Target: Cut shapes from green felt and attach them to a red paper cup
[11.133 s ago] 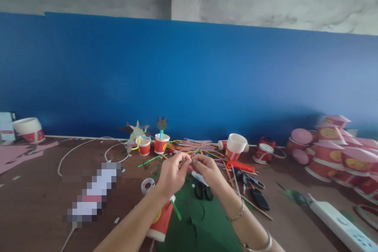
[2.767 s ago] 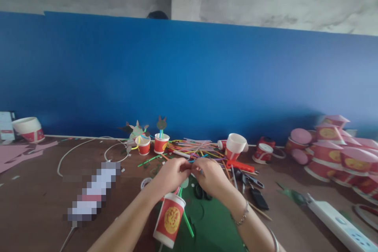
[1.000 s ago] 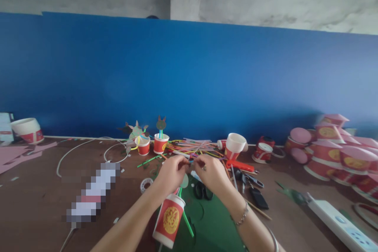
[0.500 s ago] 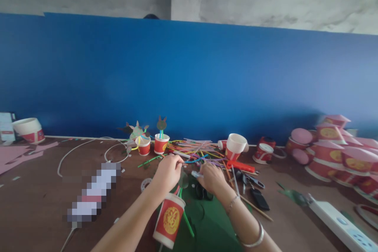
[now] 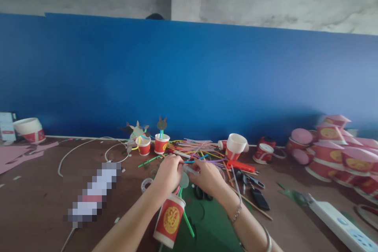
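Note:
My left hand point(image 5: 169, 173) is closed, its fingertips pinching the near end of a thin blue straw point(image 5: 196, 160). My right hand point(image 5: 209, 175) grips a small translucent whitish tube point(image 5: 191, 170), its tip close to my left fingertips. A round grey-green paper disc point(image 5: 184, 180) shows just below, between the hands. Under my left forearm, a red paper cup point(image 5: 169, 220) with a gold emblem lies tilted, green and red straws point(image 5: 188, 223) beside its rim. Black scissor handles point(image 5: 199, 193) show partly beneath my right hand, on green paper point(image 5: 212, 224).
Loose coloured straws point(image 5: 191, 145) are heaped behind my hands. Cups with paper figures point(image 5: 161, 141) stand at back left, a white-rimmed cup point(image 5: 236, 145) at back right. An orange-red tool point(image 5: 242, 166), keys point(image 5: 255, 181) and a power strip point(image 5: 342, 220) lie rightward. Red cups point(image 5: 339, 153) are piled far right.
My right hand has moved left and nearer my left hand, bringing the translucent tube to the straw's end. My left hand has stayed almost still.

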Action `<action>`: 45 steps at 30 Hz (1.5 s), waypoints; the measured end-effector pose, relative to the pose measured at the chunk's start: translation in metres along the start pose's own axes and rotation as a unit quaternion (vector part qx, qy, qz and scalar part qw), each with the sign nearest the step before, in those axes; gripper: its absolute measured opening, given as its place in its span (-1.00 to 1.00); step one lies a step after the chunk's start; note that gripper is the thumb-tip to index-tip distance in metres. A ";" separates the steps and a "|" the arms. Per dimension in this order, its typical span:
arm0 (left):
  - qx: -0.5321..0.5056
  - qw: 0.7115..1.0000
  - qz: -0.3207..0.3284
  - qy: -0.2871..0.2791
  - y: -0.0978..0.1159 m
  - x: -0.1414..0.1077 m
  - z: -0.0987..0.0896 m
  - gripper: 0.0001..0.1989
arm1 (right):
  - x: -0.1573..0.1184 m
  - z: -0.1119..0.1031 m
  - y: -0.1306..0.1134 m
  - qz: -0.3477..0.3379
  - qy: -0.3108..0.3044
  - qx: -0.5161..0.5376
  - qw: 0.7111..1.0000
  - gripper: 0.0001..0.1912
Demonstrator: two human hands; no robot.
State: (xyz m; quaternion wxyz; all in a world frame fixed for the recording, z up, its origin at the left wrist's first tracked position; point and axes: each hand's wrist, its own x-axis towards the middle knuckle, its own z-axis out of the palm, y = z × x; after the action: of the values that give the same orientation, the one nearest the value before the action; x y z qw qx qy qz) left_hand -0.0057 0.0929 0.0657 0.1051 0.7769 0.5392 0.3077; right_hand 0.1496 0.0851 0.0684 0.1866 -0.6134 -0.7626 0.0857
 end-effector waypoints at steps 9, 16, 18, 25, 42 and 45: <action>0.009 1.000 -0.002 0.003 -0.003 0.001 -0.004 -0.79 | 0.004 0.000 0.018 0.059 -0.002 -0.107 0.992 -0.78; 0.029 0.998 0.032 -0.051 -0.007 0.000 0.001 -0.75 | 0.005 0.011 0.020 0.010 0.047 -0.095 0.994 -0.80; 0.033 0.997 0.034 -0.068 -0.004 -0.001 0.001 -0.76 | 0.005 0.012 0.011 -0.068 0.061 0.009 0.996 -0.79; -0.052 0.995 -0.023 -0.085 0.007 -0.004 -0.002 -0.63 | 0.001 0.022 -0.004 -0.115 0.083 0.154 0.978 -0.66; -0.045 0.978 -0.148 -0.143 -0.013 0.000 0.015 -0.32 | 0.023 0.041 0.029 0.105 0.059 0.428 0.896 -0.96; -0.116 0.974 -0.142 -0.133 -0.015 0.003 0.017 -0.35 | 0.025 0.043 0.030 0.118 0.054 0.466 0.875 -0.93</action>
State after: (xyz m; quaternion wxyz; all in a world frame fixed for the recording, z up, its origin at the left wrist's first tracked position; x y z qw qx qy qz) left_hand -0.0067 0.1048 0.0456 0.3075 0.7088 0.5860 0.2443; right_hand 0.1557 0.1201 0.0226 0.4803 -0.5446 -0.5448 0.4194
